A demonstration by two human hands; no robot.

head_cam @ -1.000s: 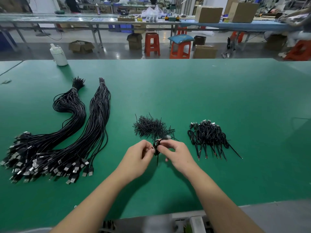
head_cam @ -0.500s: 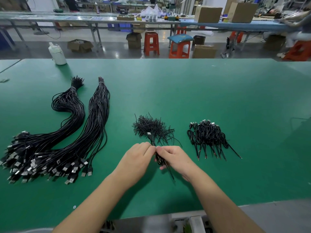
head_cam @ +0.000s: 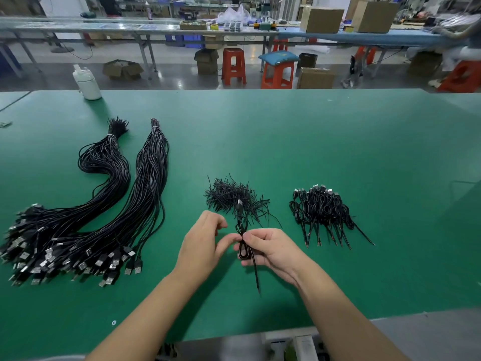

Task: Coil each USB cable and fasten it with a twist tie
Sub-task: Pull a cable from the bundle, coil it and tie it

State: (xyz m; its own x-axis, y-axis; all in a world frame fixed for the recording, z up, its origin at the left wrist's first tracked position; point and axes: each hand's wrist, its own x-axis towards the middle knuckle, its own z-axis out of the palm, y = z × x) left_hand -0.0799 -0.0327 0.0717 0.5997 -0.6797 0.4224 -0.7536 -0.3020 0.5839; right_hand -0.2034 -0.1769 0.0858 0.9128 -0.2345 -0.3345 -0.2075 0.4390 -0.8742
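On a green tabletop [head_cam: 286,142], two long bundles of loose black cables [head_cam: 109,212] lie at left. The left hand [head_cam: 205,243] has curled fingers pinching at the middle of a thin black cable [head_cam: 243,246], folded into a small coil, tail dangling. The right hand [head_cam: 268,247] grips it. Behind lie ties [head_cam: 231,196]; right, coiled cables [head_cam: 322,212].

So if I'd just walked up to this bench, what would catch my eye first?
Probably the two hands at the near middle of the green table: the right hand pinches a small coiled cable, and the left hand is close beside it. Next, the big bundles of loose USB cables sprawl on the left. The heap of twist ties lies just beyond the hands, with the finished coils piled on the right.
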